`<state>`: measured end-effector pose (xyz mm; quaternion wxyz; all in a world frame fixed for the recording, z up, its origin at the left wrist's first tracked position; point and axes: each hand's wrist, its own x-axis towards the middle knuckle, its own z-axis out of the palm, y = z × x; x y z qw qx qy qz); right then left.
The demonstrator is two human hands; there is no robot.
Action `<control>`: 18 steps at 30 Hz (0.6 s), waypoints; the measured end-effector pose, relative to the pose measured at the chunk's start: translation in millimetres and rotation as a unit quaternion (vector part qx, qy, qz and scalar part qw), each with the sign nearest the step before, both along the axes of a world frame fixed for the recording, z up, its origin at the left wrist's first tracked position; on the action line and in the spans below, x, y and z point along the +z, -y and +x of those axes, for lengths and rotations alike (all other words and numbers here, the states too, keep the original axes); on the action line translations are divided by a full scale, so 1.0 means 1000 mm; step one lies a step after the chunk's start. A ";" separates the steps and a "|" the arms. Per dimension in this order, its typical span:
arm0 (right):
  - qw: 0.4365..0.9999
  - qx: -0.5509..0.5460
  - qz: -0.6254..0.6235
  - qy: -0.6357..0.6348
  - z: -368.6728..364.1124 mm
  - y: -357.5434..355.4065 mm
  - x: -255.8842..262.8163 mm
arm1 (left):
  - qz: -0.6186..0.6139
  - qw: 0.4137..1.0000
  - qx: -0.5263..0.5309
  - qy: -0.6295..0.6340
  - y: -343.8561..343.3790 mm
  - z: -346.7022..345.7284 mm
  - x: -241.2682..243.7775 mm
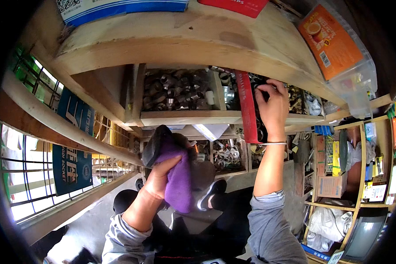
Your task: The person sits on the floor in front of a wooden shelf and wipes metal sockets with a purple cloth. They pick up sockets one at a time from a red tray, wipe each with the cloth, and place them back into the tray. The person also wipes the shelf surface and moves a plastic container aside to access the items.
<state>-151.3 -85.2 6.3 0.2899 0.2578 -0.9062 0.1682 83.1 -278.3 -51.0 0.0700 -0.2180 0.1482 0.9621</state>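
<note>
My left hand [160, 175] grips a purple cloth [180, 181]; a dark grey part of it, or another dark cloth, sticks up above my fingers. My right hand [273, 102] reaches into an open wooden drawer tray [191, 117], its fingers curled beside a red Philips box [247, 105]. Whether the fingers hold the box or a small part cannot be told. Metal pipe fittings [176, 90] fill the tray's left compartment, with a white cylindrical piece [210, 97] at their right. Brass-coloured fittings [295, 97] lie just right of my right hand.
A thick wooden shelf edge [184, 49] crosses above the tray. Lower compartments [226, 153] hold small parts. A wire grid [26, 171] stands left; shelving with boxes, bags and a television [366, 231] stands right. A clear plastic bin [359, 89] sits upper right.
</note>
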 end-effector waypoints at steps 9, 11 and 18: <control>0.996 0.028 0.065 0.047 -0.018 -0.020 -0.015 | 0.050 0.988 -0.147 0.027 0.001 0.003 -0.023; 0.993 0.062 0.096 -0.008 -0.050 -0.061 -0.031 | 0.091 0.984 -0.150 -0.008 -0.012 -0.008 -0.022; 0.998 0.009 -0.051 -0.041 -0.021 -0.083 -0.013 | 0.061 0.995 -0.076 -0.021 -0.011 0.003 -0.009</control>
